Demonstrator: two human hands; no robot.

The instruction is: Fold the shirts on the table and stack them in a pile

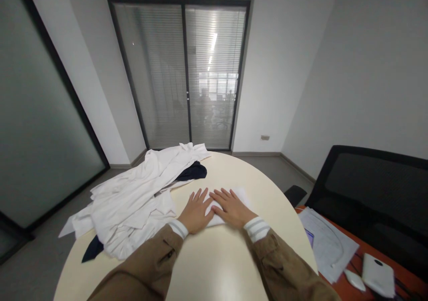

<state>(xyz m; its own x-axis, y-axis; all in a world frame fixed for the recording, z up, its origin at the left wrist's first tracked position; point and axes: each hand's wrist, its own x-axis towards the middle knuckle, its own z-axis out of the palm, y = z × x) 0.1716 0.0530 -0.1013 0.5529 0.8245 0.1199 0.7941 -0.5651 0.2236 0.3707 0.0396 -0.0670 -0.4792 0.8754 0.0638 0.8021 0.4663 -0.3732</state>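
Centrally, item one: folded white cloth (241,194), lying flat on the round table (217,265) at twelve o'clock from the wearer. Left hand (195,212) and right hand (231,208): fingers spread, palms down on it side by side, likely pressing it smooth; nothing gripped. Item two: heap of white garments (133,203), at ten o'clock, just beside.
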